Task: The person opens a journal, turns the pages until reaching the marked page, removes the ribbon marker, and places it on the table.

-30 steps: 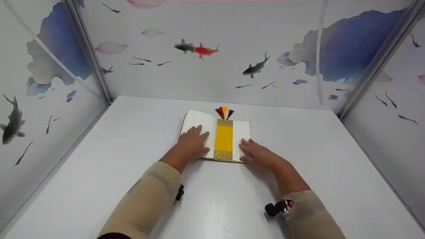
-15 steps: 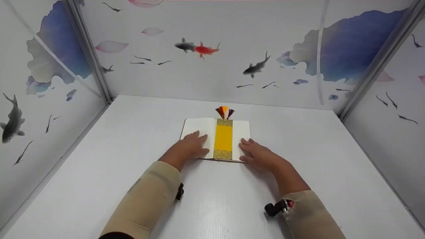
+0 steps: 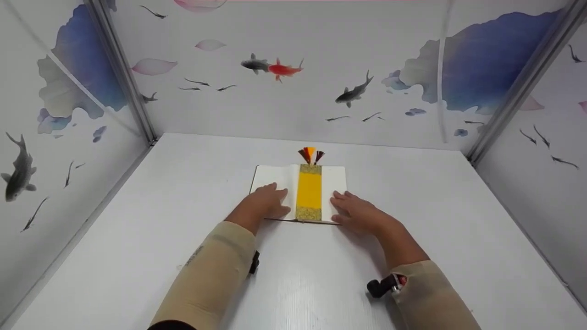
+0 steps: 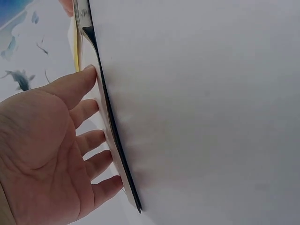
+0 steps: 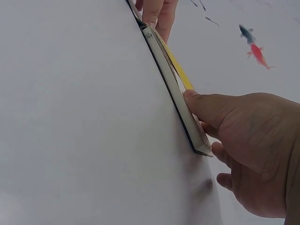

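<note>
An open book (image 3: 275, 174) with blank white pages lies on the white table. Along its middle, on the right-hand page, rests a yellow bookmark (image 3: 309, 190) with patterned gold ends. Dark, red and orange tassels (image 3: 310, 155) stick out past the book's far edge. My left hand (image 3: 263, 201) presses the left page with spread, fairly straight fingers. My right hand (image 3: 360, 213) rests on the right page's outer edge, thumb near the bottom corner. From the right wrist view, the page block (image 5: 176, 91) is thick under that thumb; the left side (image 4: 117, 136) looks thin.
White walls (image 3: 275, 110) printed with fish and lotus shapes enclose the back and both sides of the table (image 3: 293, 270). Metal posts (image 3: 121, 68) stand at the back corners. A small black camera (image 3: 380, 288) sits by the right sleeve.
The left page, which curved up at its far side a second ago, now lies flat. My left hand has slid slightly toward me. My right hand and the bookmark have stayed put.
</note>
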### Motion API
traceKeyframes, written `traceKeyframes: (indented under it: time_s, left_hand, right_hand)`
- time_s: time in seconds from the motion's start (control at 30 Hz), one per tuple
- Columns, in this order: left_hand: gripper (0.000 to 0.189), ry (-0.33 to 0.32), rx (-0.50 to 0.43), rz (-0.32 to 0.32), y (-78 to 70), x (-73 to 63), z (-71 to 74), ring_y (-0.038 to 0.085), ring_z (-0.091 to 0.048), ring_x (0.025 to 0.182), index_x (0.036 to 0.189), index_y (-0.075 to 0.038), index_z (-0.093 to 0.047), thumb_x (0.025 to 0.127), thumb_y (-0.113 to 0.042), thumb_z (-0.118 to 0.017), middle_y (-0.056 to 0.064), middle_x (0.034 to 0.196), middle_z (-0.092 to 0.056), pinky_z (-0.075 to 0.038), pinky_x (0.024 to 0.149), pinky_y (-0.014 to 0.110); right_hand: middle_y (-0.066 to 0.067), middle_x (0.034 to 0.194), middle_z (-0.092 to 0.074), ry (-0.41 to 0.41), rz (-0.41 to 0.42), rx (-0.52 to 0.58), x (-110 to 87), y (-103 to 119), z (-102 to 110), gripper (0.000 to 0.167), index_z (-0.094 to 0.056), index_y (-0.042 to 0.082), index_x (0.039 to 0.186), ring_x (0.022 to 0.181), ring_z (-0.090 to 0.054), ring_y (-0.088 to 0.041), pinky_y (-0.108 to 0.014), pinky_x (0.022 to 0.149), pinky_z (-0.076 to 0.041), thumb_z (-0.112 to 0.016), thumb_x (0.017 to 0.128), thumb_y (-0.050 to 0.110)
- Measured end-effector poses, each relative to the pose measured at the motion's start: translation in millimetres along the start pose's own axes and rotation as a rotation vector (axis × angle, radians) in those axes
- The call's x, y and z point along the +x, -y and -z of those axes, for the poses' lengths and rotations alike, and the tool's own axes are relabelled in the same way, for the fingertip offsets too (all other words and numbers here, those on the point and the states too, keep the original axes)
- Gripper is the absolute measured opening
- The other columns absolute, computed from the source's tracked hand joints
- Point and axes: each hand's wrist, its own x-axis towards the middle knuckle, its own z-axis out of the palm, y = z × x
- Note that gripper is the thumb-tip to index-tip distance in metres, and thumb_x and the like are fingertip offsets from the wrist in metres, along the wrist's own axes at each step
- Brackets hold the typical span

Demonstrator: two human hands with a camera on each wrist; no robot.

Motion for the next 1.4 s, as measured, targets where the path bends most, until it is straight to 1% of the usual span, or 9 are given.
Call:
traceKeyframes:
  time_s: [0.13, 0.23, 0.4, 0.5, 0.6, 0.73, 1.0, 1.17, 1.4]
  left_hand:
    - [0.074, -0.012, 0.013, -0.012, 1.4, 1.2, -3.5, 0.033, -0.014, 0.17, 0.171, -0.028, -0.027, 0.108, -0.051, -0.058, 0.008, 0.182, -0.015, -0.015, 0.138, 0.052]
    - [0.074, -0.015, 0.012, -0.01, 1.6, 1.4, -3.9, 0.033, -0.015, 0.17, 0.171, -0.028, -0.028, 0.108, -0.051, -0.059, 0.008, 0.182, -0.015, -0.015, 0.138, 0.052]
    - [0.074, -0.019, 0.009, 0.001, -0.9, 0.6, -1.6, 0.033, -0.016, 0.169, 0.171, -0.029, -0.029, 0.107, -0.05, -0.06, 0.007, 0.182, -0.017, -0.016, 0.138, 0.053]
    - [0.073, -0.019, 0.004, 0.011, -2.2, -0.2, -1.1, 0.032, -0.016, 0.17, 0.171, -0.03, -0.03, 0.107, -0.05, -0.06, 0.006, 0.182, -0.016, -0.016, 0.138, 0.053]
    - [0.073, -0.019, 0.004, 0.013, -2.7, -1.3, -0.9, 0.032, -0.016, 0.169, 0.171, -0.03, -0.03, 0.107, -0.05, -0.061, 0.006, 0.182, -0.017, -0.017, 0.138, 0.053]
    - [0.072, -0.023, 0.016, 0.014, -3.2, -2.0, 0.4, 0.031, -0.018, 0.169, 0.17, -0.03, -0.031, 0.108, -0.049, -0.061, 0.006, 0.182, -0.018, -0.017, 0.138, 0.053]
    - [0.072, -0.006, 0.016, 0.046, -6.3, -3.5, 1.8, 0.032, -0.02, 0.169, 0.169, -0.033, -0.033, 0.106, -0.051, -0.063, 0.005, 0.182, -0.02, -0.02, 0.137, 0.055]
    - [0.07, -0.011, 0.018, 0.02, -5.7, -4.7, 0.8, 0.033, -0.021, 0.168, 0.169, -0.031, -0.035, 0.107, -0.05, -0.062, 0.007, 0.181, -0.022, -0.021, 0.136, 0.056]
    - [0.07, -0.014, 0.026, 0.009, -3.9, -4.2, 2.0, 0.032, -0.02, 0.169, 0.169, -0.03, -0.034, 0.108, -0.05, -0.061, 0.007, 0.181, -0.021, -0.021, 0.137, 0.054]
  right_hand:
    - [0.006, 0.181, -0.021, 0.006, -0.017, -0.023, 0.6, 4.7, 2.2, 0.074, -0.028, 0.028, 0.171, 0.171, -0.012, -0.029, -0.06, 0.137, -0.014, -0.061, 0.108, 0.049]
    - [0.002, 0.18, -0.026, -0.009, -0.015, -0.018, 2.3, 7.7, 3.1, 0.07, -0.033, 0.025, 0.17, 0.169, -0.018, -0.032, -0.06, 0.136, -0.016, -0.06, 0.109, 0.046]
    - [-0.006, 0.174, -0.039, -0.081, -0.011, 0.032, 8.8, 14.6, 5.5, 0.059, -0.046, 0.018, 0.164, 0.164, -0.032, -0.035, -0.058, 0.135, -0.023, -0.054, 0.111, 0.043]
    - [-0.008, 0.173, -0.042, -0.122, -0.022, 0.032, 14.2, 22.1, 7.2, 0.059, -0.047, 0.019, 0.163, 0.163, -0.034, -0.036, -0.059, 0.134, -0.024, -0.05, 0.112, 0.046]
    - [-0.005, 0.176, -0.037, -0.153, -0.04, -0.001, 20.1, 33.2, 8.3, 0.063, -0.044, 0.021, 0.165, 0.164, -0.032, -0.036, -0.061, 0.134, -0.024, -0.049, 0.111, 0.053]
    - [-0.001, 0.179, -0.028, -0.177, -0.029, -0.059, 28.2, 51.5, 9.0, 0.067, -0.043, 0.024, 0.166, 0.167, -0.025, -0.032, -0.062, 0.134, -0.022, -0.052, 0.108, 0.058]
    - [0.002, 0.18, -0.025, -0.152, 0.042, -0.134, 43.6, 79.9, 4.0, 0.072, -0.037, 0.03, 0.168, 0.17, -0.015, -0.029, -0.059, 0.136, -0.017, -0.053, 0.106, 0.064]
    - [0.003, 0.181, -0.021, -0.129, 0.08, -0.121, 50.8, 84.5, -3.2, 0.071, -0.031, 0.032, 0.17, 0.171, -0.012, -0.029, -0.06, 0.137, -0.013, -0.051, 0.108, 0.061]
    - [0.003, 0.181, -0.024, -0.118, 0.11, -0.133, 55.5, 83.2, -7.8, 0.068, -0.033, 0.029, 0.17, 0.17, -0.014, -0.03, -0.062, 0.137, -0.013, -0.048, 0.11, 0.059]
